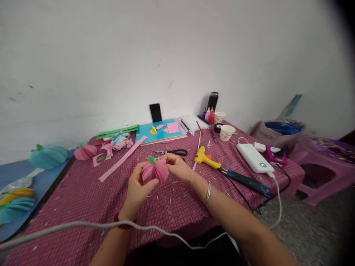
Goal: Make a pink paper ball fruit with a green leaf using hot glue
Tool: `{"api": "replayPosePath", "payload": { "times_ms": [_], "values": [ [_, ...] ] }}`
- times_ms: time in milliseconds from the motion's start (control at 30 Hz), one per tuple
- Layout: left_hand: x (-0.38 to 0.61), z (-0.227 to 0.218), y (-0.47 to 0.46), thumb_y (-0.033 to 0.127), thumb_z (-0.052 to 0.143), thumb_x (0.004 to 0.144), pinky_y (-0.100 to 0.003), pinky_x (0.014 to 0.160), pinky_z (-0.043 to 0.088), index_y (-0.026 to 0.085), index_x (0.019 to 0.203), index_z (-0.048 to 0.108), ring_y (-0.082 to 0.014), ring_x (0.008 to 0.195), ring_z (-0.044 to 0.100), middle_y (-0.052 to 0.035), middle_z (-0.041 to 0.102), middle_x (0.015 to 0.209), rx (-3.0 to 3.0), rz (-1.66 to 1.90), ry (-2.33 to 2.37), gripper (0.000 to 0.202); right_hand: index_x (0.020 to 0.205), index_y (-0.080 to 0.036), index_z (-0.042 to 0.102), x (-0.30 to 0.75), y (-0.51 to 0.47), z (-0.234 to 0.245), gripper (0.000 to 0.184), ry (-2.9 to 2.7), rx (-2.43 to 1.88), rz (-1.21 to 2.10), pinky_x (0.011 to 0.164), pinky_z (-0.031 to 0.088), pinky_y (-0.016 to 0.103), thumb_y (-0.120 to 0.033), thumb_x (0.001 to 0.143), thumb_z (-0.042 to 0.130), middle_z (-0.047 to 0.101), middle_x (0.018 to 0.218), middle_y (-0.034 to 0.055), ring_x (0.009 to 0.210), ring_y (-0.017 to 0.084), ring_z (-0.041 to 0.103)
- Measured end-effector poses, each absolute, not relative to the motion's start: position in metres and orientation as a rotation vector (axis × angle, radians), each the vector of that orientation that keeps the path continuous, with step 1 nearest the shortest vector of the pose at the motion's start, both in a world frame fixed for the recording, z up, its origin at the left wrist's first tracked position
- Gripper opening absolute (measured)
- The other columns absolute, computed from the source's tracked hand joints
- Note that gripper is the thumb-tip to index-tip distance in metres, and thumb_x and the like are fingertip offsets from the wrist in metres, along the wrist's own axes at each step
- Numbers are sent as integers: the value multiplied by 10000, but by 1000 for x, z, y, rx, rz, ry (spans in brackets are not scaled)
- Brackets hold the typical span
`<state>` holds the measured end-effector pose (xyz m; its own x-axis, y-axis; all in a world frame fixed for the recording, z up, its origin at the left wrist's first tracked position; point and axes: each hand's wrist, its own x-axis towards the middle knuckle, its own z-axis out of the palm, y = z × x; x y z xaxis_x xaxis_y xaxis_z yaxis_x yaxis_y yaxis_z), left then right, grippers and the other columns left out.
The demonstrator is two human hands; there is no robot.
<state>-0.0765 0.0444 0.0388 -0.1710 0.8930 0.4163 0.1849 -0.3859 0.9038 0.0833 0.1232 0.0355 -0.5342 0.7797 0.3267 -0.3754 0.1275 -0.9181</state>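
Between my two hands, a pink paper pumpkin with a green stem is held up over the front of the table. My left hand grips its left side, thumb across the lower front. On its upper right my right hand has its fingers closed against the pleats beside the stem; the fingertips are partly hidden. Just behind lie black-handled scissors. To the right rests a yellow glue gun with a glue stick near its tip.
A long pink paper strip, paper scraps and another pink pumpkin are at left. Blue card lies at the back. Paper cups and a white power bank stand right. A white cable crosses in front.
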Motion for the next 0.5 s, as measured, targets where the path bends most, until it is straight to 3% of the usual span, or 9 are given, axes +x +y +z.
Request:
{"api": "replayPosePath", "payload": {
  "times_ms": [100,267,400,500],
  "values": [
    [-72,42,44,216,711,658,-251,664,455,196,902,624,-152,705,580,8,629,795,1536,1639,1356,260,738,-172,578,83,124,34,379,-1512,-419,1554,632,431,235,-478,681,795,589,747,-26,664,113,522],
    [-70,39,47,231,680,721,-221,587,413,191,798,622,-121,620,520,27,598,698,1467,1706,1483,104,800,-175,586,83,123,33,339,-1575,-414,1506,684,438,257,-473,752,739,582,775,-17,703,126,532],
    [-72,38,50,263,668,742,-223,573,407,189,751,607,-118,591,501,35,580,660,1426,1745,1563,96,1132,-211,543,85,120,32,414,-1591,-417,1437,723,436,270,-532,874,585,556,850,-9,765,137,525],
    [-72,38,50,261,676,734,-223,555,392,191,738,602,-117,571,491,41,572,642,1415,1771,1629,102,1287,-216,461,83,118,29,570,-1643,-411,1415,706,450,277,-569,857,588,554,852,-1,764,150,534]
  ]
}}
